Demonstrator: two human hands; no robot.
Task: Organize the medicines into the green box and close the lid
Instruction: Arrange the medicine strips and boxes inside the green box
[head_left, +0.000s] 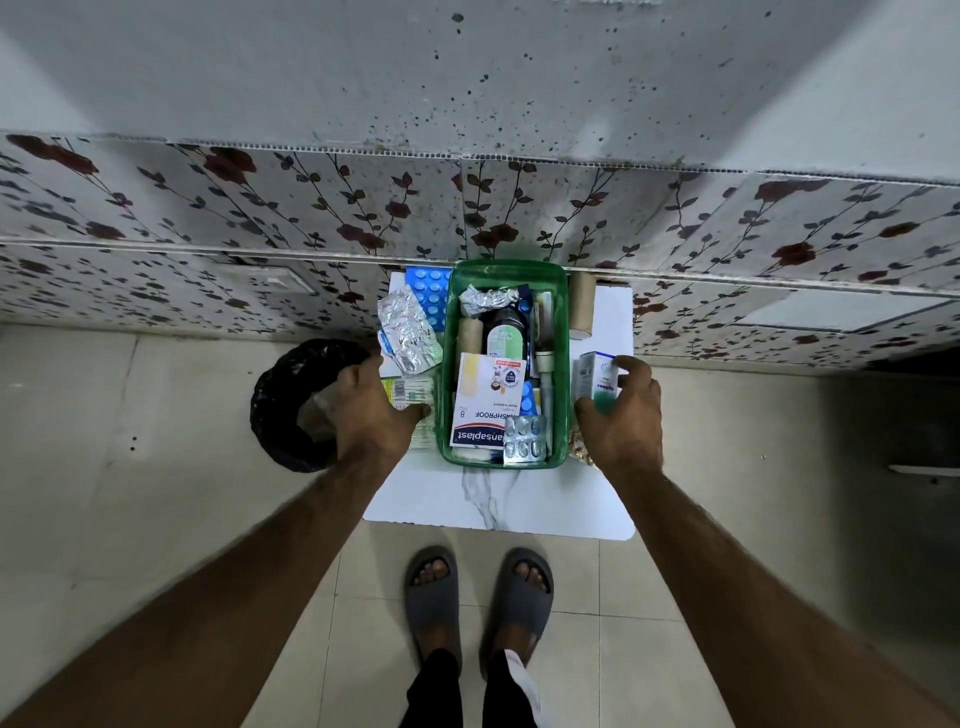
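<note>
The green box (448, 364) stands open on a small white table (498, 504), packed with a Hansaplast carton (485, 400), a dark bottle (503, 332), silver blister strips (524, 439) and crumpled foil. My left hand (371, 410) rests left of the box, fingers closed over a green-and-white carton (410, 388). To the right of the box my right hand (621, 415) grips a small white-and-teal medicine box (600, 382). Left of the box lie silver foil strips (408, 332) and a blue blister pack (427, 291). No lid is visible.
A tan roll (582, 306) stands at the table's back right corner. A black-lined bin (291, 405) sits on the floor to the left. A flower-patterned wall (208, 218) runs right behind the table. My feet in grey slippers (480, 603) stand on the tiled floor in front.
</note>
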